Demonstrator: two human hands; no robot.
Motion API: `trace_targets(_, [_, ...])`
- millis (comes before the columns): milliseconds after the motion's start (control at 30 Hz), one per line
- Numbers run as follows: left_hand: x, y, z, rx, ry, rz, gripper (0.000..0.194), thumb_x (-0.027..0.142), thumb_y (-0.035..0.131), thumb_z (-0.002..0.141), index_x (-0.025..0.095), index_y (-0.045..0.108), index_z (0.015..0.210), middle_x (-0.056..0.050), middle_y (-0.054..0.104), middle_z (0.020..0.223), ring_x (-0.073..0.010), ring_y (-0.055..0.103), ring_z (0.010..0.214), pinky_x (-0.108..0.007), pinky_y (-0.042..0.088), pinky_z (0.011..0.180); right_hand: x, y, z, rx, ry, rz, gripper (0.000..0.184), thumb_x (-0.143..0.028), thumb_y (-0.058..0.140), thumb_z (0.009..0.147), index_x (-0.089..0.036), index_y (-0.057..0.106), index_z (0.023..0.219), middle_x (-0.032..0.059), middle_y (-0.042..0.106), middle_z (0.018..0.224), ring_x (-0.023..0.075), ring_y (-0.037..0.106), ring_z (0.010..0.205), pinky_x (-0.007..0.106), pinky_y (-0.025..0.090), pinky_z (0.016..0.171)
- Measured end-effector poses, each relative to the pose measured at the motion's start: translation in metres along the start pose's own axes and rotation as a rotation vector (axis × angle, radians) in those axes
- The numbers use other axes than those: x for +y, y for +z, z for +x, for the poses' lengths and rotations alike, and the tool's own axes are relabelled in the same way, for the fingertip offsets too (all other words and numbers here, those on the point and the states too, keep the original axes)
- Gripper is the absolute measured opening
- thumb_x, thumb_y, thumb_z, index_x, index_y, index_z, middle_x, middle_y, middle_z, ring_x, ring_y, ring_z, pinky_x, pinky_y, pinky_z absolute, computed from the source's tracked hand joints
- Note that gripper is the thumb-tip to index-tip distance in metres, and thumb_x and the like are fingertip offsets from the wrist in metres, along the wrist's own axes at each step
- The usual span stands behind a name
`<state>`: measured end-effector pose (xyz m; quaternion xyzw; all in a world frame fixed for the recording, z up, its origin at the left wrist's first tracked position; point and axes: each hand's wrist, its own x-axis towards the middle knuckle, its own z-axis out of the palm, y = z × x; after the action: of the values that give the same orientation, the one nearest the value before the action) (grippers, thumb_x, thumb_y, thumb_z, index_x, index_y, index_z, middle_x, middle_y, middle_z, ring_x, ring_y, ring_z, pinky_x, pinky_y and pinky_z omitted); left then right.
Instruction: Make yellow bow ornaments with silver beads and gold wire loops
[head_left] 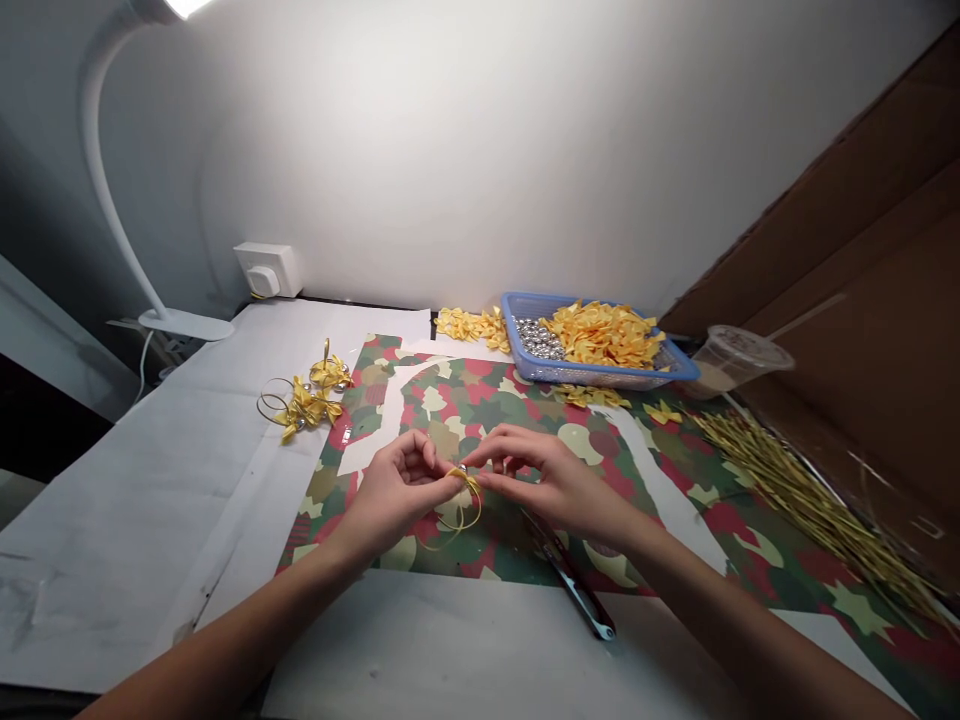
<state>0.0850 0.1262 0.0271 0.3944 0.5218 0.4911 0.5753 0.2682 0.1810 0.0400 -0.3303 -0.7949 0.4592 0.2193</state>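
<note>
My left hand [405, 490] and right hand [544, 475] pinch a small yellow ribbon bow on a thin looped yellow cord [472, 487] between their fingertips, above the camouflage-patterned sheet [480, 400], with the blue plastic basket [600, 375] of yellow bows beyond.

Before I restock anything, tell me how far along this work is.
Looks done: a cluster of yellow bows on wire rings, at the left. In hand: a thin loop with a yellow bow, between the left hand and right hand. Seemingly left: loose yellow bows and silver beads in the blue basket, and the stems.
</note>
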Motion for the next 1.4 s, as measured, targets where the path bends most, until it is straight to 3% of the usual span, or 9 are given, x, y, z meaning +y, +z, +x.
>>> trace_targets(167, [0.001,0.0,0.002,-0.01,-0.01,0.011,0.037,0.018,0.08,0.057,0.019,0.043,0.062,0.004,0.061,0.062,-0.0088,0.059,0.06,-0.018,0.047,0.054,0.005,0.004,-0.001,0.022,-0.024,0.041,0.009,-0.03,0.058,0.087,-0.022,0.063,0.083,0.0025,0.064,0.084,0.0144,0.057,0.068,0.03,0.048,0.062])
trace_targets(333, [0.0,-0.001,0.004,-0.051,-0.047,-0.01,0.038,0.018,0.08,0.057,0.019,0.043,0.064,0.005,0.06,0.062,-0.0078,0.057,0.056,-0.018,0.046,0.051,0.014,0.004,-0.005,-0.027,-0.02,0.201,0.012,-0.03,0.054,0.088,-0.023,0.062,0.085,0.0041,0.067,0.089,0.0162,0.061,0.078,0.032,0.05,0.071])
trace_targets(500, [0.001,0.001,0.004,-0.084,-0.077,0.001,0.038,0.017,0.08,0.057,0.019,0.043,0.064,0.004,0.062,0.063,-0.0071,0.057,0.056,-0.016,0.046,0.05,0.021,0.004,-0.011,0.01,0.008,0.15,0.007,-0.028,0.06,0.084,-0.022,0.064,0.084,0.0024,0.067,0.085,0.0135,0.057,0.066,0.027,0.045,0.058])
trace_targets(733, [0.003,0.005,0.005,-0.098,-0.096,0.04,0.037,0.014,0.08,0.056,0.019,0.044,0.063,0.005,0.061,0.062,-0.0057,0.053,0.052,-0.015,0.042,0.046,0.025,0.003,-0.014,0.04,-0.05,0.066,0.004,-0.025,0.061,0.086,-0.024,0.064,0.087,0.002,0.067,0.086,0.0149,0.056,0.071,0.029,0.046,0.065])
trace_targets(900, [0.004,0.004,0.005,-0.159,-0.116,0.001,0.037,0.016,0.08,0.057,0.02,0.043,0.063,0.006,0.06,0.059,-0.0046,0.048,0.044,-0.017,0.039,0.042,0.029,0.0,-0.011,-0.147,0.047,0.431,0.009,-0.025,0.061,0.083,-0.021,0.06,0.09,0.0023,0.066,0.089,0.0147,0.063,0.08,0.028,0.05,0.071])
trace_targets(1033, [0.004,0.004,0.006,-0.169,-0.111,0.001,0.037,0.013,0.079,0.056,0.02,0.044,0.064,0.005,0.064,0.062,-0.0044,0.05,0.045,-0.016,0.04,0.042,0.032,-0.004,-0.008,-0.17,0.126,0.611,0.013,-0.03,0.066,0.08,-0.02,0.065,0.088,0.0005,0.067,0.084,0.014,0.064,0.081,0.028,0.049,0.077])
trace_targets(1233, [0.003,0.004,0.005,-0.162,-0.113,-0.002,0.035,0.01,0.078,0.057,0.019,0.045,0.063,0.006,0.062,0.059,-0.0042,0.051,0.046,-0.016,0.042,0.044,0.034,-0.001,-0.008,-0.127,0.145,0.543,0.012,-0.031,0.072,0.076,-0.018,0.071,0.077,0.001,0.069,0.076,0.0134,0.061,0.07,0.027,0.048,0.066])
trace_targets(1400, [0.003,0.004,0.006,-0.15,-0.124,0.028,0.033,0.01,0.078,0.057,0.018,0.046,0.063,0.005,0.062,0.062,-0.0061,0.058,0.056,-0.015,0.048,0.053,0.03,-0.002,-0.011,-0.092,0.141,0.352,0.015,-0.033,0.068,0.08,-0.02,0.072,0.077,0.0026,0.07,0.075,0.015,0.059,0.067,0.027,0.045,0.061])
